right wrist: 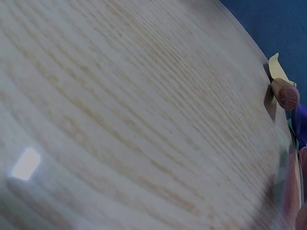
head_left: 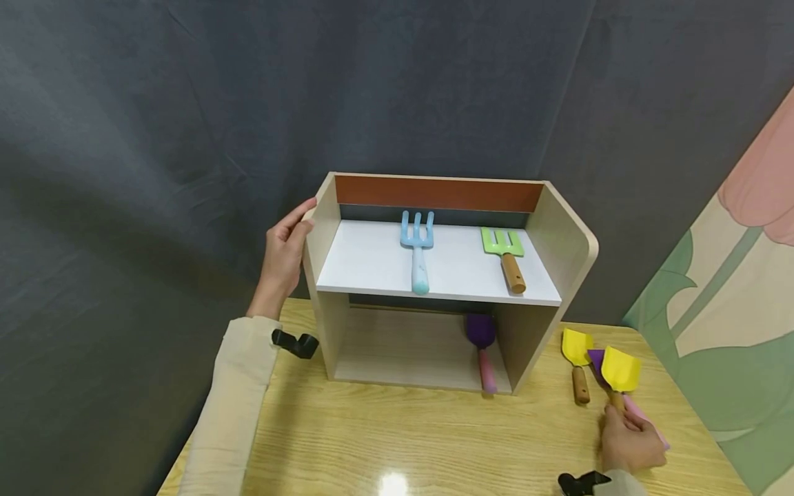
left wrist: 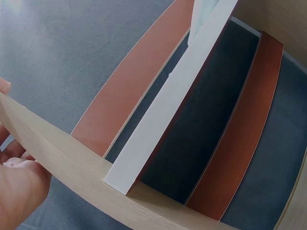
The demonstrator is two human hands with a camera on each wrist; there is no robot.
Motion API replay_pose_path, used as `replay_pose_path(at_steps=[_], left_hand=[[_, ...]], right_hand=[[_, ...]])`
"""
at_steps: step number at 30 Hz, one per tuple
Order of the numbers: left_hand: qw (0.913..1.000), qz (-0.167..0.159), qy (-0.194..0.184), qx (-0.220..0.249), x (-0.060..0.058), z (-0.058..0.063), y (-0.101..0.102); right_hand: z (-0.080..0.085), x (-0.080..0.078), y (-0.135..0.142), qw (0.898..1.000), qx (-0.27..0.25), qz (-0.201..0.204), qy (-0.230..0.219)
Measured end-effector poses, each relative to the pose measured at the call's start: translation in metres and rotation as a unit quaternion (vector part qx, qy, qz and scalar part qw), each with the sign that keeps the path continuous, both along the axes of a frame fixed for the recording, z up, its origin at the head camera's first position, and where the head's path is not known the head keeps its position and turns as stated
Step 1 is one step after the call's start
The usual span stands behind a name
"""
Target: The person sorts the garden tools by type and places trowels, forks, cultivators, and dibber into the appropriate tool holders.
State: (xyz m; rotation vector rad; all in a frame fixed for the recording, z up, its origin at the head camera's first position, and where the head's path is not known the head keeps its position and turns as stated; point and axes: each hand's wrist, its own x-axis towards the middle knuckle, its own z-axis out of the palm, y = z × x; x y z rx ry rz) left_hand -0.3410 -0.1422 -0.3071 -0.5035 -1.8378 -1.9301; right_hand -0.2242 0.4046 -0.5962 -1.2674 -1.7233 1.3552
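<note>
My left hand [head_left: 284,256] grips the left side panel of a small two-tier wooden shelf [head_left: 573,234], a fingertip over its upper edge. In the left wrist view that hand [left wrist: 21,187] is partly cut off beside the panel. At the right of the table, my right hand [head_left: 629,441] pinches the wooden handle of a yellow toy shovel [head_left: 622,370]. Beneath it lies a purple shovel with a pink handle [head_left: 645,419], partly covered. Close by on the left is another yellow shovel [head_left: 577,346]. The right wrist view catches only the fingers' edge [right wrist: 302,218].
On the white upper board [head_left: 366,258] lie a blue toy fork [head_left: 418,258] and a green fork with wooden handle [head_left: 505,253]. Another purple shovel [head_left: 481,332] lies on the lower level. Dark cloth [head_left: 403,89] hangs behind the wooden table [head_left: 372,427]; a flower-patterned panel [head_left: 732,331] stands right.
</note>
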Motion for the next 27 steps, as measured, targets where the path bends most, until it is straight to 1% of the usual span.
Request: replay_pose_path(at_steps=[9,13,20,27], left_hand=[[1.0,-0.003,0.004,0.007,0.0,-0.001,0.0],[1.0,-0.003,0.005,0.006,0.0,-0.001,-0.001],[1.0,-0.003,0.006,0.006,0.0,0.0,0.0],[1.0,-0.003,0.003,0.006,0.0,0.0,0.0]], right_hand=[[0.002,0.005,0.003,1.0,0.01,0.001,0.005],[0.005,0.008,0.002,1.0,0.017,0.007,0.024],[0.009,0.01,-0.001,0.999,0.033,0.015,0.038],[0.014,0.019,-0.004,0.998,0.035,0.014,0.047]])
